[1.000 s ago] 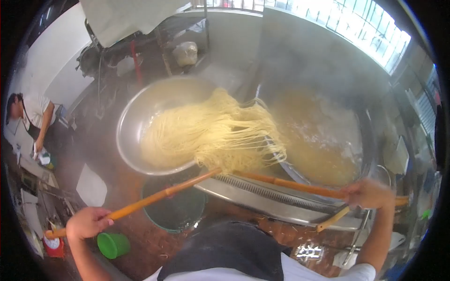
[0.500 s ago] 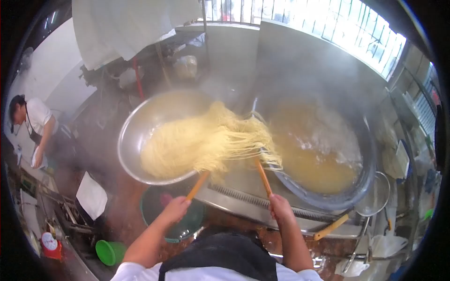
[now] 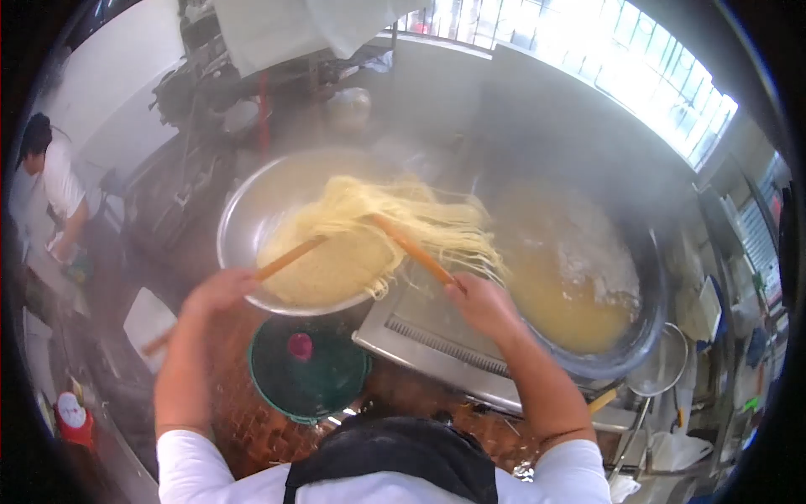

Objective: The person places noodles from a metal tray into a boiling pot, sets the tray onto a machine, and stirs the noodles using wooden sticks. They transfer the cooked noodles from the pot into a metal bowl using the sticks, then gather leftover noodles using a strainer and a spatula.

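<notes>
My left hand [image 3: 225, 292] is closed round a wooden stick [image 3: 290, 256], whose tip reaches over a wide metal basin [image 3: 233, 220]. In my right hand [image 3: 485, 307] is a second wooden stick [image 3: 413, 248], its far end under a raised bundle of yellow noodles [image 3: 369, 202]. More noodles lie in the basin below. Strands trail from the bundle to the right, towards a large wok [image 3: 646, 323] of cloudy yellowish liquid [image 3: 579, 298]. Steam blurs the far side of both vessels.
A dark green tub [image 3: 260, 378] with a pink item [image 3: 300, 346] stands on the brick floor. Right of the wok rests a round strainer [image 3: 659, 370]. A co-worker [image 3: 63, 181] stands at far left, near a red scale [image 3: 74, 420]. The metal stove edge [image 3: 437, 357] runs before me.
Both hands have moved up, the left one also leftward. The noodle bundle has shifted left over the basin, away from the wok, and the left stick has swung to a flatter slant.
</notes>
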A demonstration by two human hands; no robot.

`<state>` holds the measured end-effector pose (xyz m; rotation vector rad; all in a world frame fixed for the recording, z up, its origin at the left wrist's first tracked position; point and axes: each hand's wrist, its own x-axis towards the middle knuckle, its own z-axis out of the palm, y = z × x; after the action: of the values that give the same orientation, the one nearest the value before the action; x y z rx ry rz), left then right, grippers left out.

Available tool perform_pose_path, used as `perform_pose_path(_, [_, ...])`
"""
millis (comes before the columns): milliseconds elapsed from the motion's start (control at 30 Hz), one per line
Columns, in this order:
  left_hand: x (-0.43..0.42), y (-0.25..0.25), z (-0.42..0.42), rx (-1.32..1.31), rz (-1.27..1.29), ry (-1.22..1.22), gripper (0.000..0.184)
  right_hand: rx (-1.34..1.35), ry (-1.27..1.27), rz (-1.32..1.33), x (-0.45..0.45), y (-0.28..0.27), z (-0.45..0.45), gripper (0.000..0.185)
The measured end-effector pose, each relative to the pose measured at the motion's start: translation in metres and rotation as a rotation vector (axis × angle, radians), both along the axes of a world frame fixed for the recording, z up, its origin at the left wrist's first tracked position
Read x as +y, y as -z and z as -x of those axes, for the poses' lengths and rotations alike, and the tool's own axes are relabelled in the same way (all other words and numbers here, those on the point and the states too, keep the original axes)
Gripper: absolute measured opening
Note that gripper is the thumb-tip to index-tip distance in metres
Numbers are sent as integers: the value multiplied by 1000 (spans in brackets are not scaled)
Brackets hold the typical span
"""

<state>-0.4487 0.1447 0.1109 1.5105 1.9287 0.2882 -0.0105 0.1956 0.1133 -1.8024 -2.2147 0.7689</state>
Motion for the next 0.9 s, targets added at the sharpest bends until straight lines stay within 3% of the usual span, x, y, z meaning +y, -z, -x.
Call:
perform_pose_path(67, [-25,-41,29,273,26,121,31,-199,-47,15,0,-22,9,34])
perform_pose_path(167, [-71,-110,25,348,163,-136,28,-207,-67,25,-2,-33,-12,33])
perform_pose_path(300, [-120,-137,41,537,70,-227,24,-44,-125,79,-14,-52,-66,31])
perform_pose_path(400, [-135,-134,42,557,-37,-183,22,-124,-71,256,-40,-96,-105,34])
perform_pose_path(500, [-126,-138,20,450,45,-229,22,-94,-56,395,-68,-123,-155,28])
perform_pose_path(667, [-109,-146,-18,357,34,-145,26,-102,179,404,-105,-85,-196,33])
perform_pose_path(767, [-108,-144,-37,372,-10,-31,27,-52,234,345,-110,-13,-194,37])
perform_pose_path(867, [-111,-145,-53,399,-5,3,28,113,462,467,-111,55,-162,34])
perform_pose_path(900, [-115,-145,-57,403,5,-4,29,156,446,352,-115,79,-157,32])
